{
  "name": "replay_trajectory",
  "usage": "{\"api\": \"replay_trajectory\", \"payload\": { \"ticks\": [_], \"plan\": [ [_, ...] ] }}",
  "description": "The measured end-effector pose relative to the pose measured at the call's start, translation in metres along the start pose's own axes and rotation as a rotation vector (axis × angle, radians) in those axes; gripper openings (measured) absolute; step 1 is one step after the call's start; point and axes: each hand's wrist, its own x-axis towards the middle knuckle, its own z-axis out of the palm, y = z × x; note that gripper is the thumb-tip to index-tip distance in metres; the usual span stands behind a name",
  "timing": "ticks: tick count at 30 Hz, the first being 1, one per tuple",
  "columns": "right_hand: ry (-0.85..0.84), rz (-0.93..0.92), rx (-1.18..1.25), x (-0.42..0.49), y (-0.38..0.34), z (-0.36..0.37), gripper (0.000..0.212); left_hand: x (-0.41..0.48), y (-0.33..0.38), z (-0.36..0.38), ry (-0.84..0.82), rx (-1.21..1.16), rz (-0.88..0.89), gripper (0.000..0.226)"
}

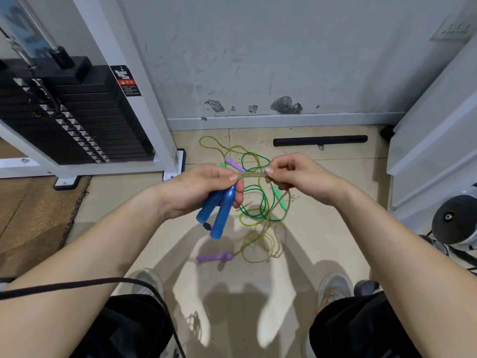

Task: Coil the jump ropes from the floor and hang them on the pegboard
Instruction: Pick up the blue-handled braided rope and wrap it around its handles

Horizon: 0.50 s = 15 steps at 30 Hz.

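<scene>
The left hand [201, 187] grips both blue handles [224, 210] while the right hand [296, 174] pinches their half-bundled rope [251, 175]. The green-handled rope [280, 200] and purple-handled rope [214, 257] lie tangled on the floor [322, 228], apparently uncoiled. No pegboard in sight.

- Glossy blue on the blue handles [219, 210], near centre, toward 7 o'clock.
- Pale yellow with a glittery speckle on the speckled cord [251, 175], at centre.
- Deep green on the green cord [260, 202]; translucent yellow-green on the yellow-green cord [247, 244], toward 6 o'clock.
- Lilac on the purple handle [214, 257] at 6 o'clock and on the second purple handle [233, 162], just toward 12 o'clock.
- Mint on the mint handle [280, 198], toward 4 o'clock.
- Beige on the floor tiles [335, 202]; brown on the mat [31, 215] at 9 o'clock.
- Matt black on the bar [320, 140] at 1 o'clock.
- Black with silver tags on the weight stack [103, 120] at 10 o'clock.
- Pale grey with dark mottled patches on the wall [258, 60] at 12 o'clock.
</scene>
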Motion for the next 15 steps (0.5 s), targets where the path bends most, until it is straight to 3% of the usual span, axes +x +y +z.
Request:
{"api": "replay_trajectory", "payload": {
  "ticks": [3,7,11,15],
  "plan": [
    [0.008,-0.007,0.056,0.0,-0.002,0.003,0.024,0.001,-0.006,-0.003,-0.025,0.074,-0.039,0.02],
    [-0.009,-0.038,0.038,0.002,-0.006,0.011,0.021,0.006,-0.009,0.011,-0.053,0.038,-0.066,0.038],
    [0.021,-0.058,-0.004,0.004,-0.003,0.007,0.008,0.008,-0.011,0.022,-0.021,-0.146,-0.032,0.033],
    [0.032,-0.131,0.072,0.003,-0.001,0.005,0.012,0.01,-0.015,0.036,0.057,-0.234,-0.058,0.035]
  ]
}}
